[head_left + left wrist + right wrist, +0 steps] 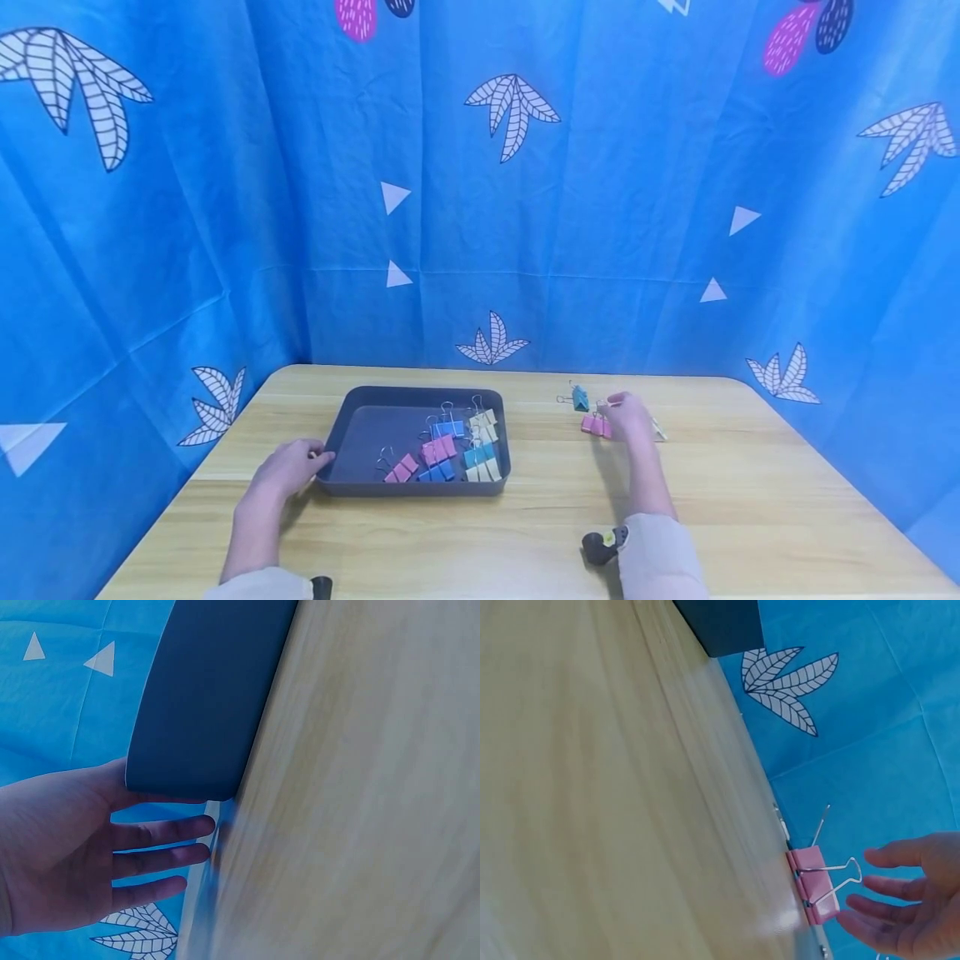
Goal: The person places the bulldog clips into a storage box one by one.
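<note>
Fingers of my right hand [628, 417] loose, reaching a pink clip [815, 885] on the table [750, 500], nothing gripped; left hand [288, 468] flat against the tray [352, 408] edge; most clips already in the tray; I'd say about three remain: pink, teal [580, 399], one yellowish.

The left hand [288, 468] is laid forward with the forearm stretched out behind it; its fingers [161, 830] are held straight and slightly spread, nothing being gripped. The right hand [628, 417] is reached further forward, the sleeved forearm running back towards the body. Its fingers [900, 889] are held relaxed and parted, with nothing pinched between them.
</note>
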Motion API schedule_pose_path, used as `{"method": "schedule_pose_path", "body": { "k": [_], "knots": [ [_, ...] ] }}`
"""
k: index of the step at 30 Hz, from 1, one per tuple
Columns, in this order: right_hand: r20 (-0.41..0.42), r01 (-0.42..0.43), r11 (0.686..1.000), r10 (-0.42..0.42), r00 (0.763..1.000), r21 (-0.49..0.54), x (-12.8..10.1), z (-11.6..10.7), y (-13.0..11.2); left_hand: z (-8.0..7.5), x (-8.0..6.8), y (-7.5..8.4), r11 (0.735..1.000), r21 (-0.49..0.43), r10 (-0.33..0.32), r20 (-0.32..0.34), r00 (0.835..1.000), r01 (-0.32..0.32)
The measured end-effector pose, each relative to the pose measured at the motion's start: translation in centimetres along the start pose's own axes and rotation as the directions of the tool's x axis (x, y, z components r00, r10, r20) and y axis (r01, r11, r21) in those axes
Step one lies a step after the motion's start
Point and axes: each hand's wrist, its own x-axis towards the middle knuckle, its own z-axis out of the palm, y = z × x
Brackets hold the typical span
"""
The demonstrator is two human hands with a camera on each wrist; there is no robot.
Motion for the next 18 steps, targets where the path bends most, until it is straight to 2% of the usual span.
{"method": "schedule_pose_path", "body": {
  "k": [5, 11, 18],
  "knots": [
    [0.035, -0.017, 1.0, 0.017, 0.999, 0.001, 0.1, 0.2, 0.4, 0.0, 0.0, 0.0, 1.0, 0.01, 0.003, 0.0, 1.0, -0.003],
    [0.068, 0.017, 0.998, -0.014, 0.998, -0.052, 0.4, 0.4, 0.8, 0.0, 0.1, 0.0, 1.0, 0.013, 0.004, 0.0, 1.0, -0.004],
    [0.054, 0.029, 0.999, -0.027, 0.998, -0.035, 0.3, 0.7, 1.2, -0.1, 0.0, 0.1, 1.0, 0.008, 0.001, 0.005, 1.0, -0.001]
  ]
}}
